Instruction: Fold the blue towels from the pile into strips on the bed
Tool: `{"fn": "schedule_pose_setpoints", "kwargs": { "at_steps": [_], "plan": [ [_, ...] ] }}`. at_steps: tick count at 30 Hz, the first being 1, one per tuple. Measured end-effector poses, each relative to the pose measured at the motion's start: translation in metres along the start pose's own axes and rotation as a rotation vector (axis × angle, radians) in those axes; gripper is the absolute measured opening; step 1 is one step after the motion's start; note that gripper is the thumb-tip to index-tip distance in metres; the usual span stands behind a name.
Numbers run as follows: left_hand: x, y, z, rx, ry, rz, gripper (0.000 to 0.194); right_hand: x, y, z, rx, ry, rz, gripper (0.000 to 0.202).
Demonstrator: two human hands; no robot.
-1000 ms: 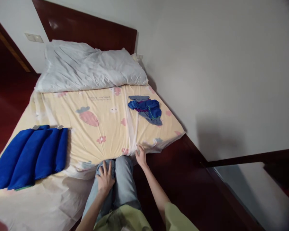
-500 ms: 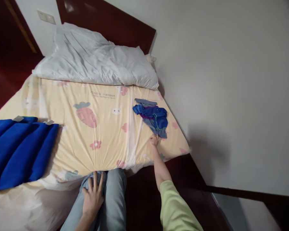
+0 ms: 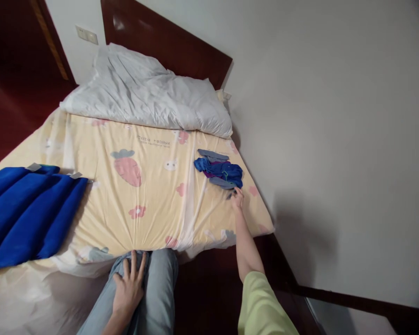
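Note:
My right hand (image 3: 237,198) reaches to the right side of the bed, its fingers pinched at the near edge of a small clothing pile. What lies between the fingertips looks like a corner of the grey-blue cloth (image 3: 220,183), which shows at the near side of the pile. On top is a crumpled blue garment (image 3: 232,173) with a thin green line, and a bit of purple fabric peeps out beneath. My left hand (image 3: 128,289) rests on my knee in light blue jeans (image 3: 162,284), fingers spread and holding nothing.
The bed has a cream printed sheet (image 3: 157,186). A white quilt (image 3: 153,100) is heaped against the dark headboard (image 3: 153,35). Several blue padded pieces (image 3: 38,214) with grey tabs lie at the left. A grey wall (image 3: 328,116) runs along the right.
My right hand has moved right and slightly up along the pile's near edge. The grey-blue cloth there reaches less far toward me. My left hand stays on the knee; the view has shifted a little.

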State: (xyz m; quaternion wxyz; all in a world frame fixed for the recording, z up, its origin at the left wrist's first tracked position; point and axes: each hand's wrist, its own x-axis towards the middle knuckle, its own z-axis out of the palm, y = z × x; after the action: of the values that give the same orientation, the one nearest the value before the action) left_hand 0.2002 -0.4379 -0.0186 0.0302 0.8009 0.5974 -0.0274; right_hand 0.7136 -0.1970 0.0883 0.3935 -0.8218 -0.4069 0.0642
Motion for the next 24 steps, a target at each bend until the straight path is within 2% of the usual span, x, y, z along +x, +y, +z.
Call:
{"fn": "schedule_pose_setpoints", "kwargs": {
  "at_steps": [6, 9, 12, 15, 18, 21, 24],
  "plan": [
    [-0.003, 0.005, -0.009, -0.024, 0.034, -0.037, 0.081, 0.051, -0.060, -0.082, 0.233, 0.117, -0.160, 0.046],
    [-0.005, 0.007, -0.010, 0.055, 0.045, -0.036, 0.079, 0.065, -0.097, -0.116, 0.468, 0.167, -0.129, 0.045],
    [-0.005, 0.007, -0.008, 0.097, 0.053, -0.035, 0.080, 0.067, -0.134, -0.144, 0.739, 0.140, -0.044, 0.045],
    [-0.005, 0.007, -0.004, 0.051, 0.074, -0.025, 0.079, 0.064, -0.169, -0.165, 0.893, 0.142, -0.003, 0.042],
    [-0.005, 0.006, -0.003, 0.029, 0.085, -0.021, 0.078, 0.065, -0.205, -0.180, 0.980, 0.184, -0.039, 0.029],
    [-0.005, 0.006, -0.006, 0.043, 0.068, -0.023, 0.078, 0.079, -0.240, -0.190, 0.978, 0.175, -0.159, 0.017],
    [-0.006, 0.007, -0.012, 0.054, 0.055, -0.019, 0.078, 0.103, -0.272, -0.198, 0.930, 0.089, -0.321, 0.015]
  ]
}}
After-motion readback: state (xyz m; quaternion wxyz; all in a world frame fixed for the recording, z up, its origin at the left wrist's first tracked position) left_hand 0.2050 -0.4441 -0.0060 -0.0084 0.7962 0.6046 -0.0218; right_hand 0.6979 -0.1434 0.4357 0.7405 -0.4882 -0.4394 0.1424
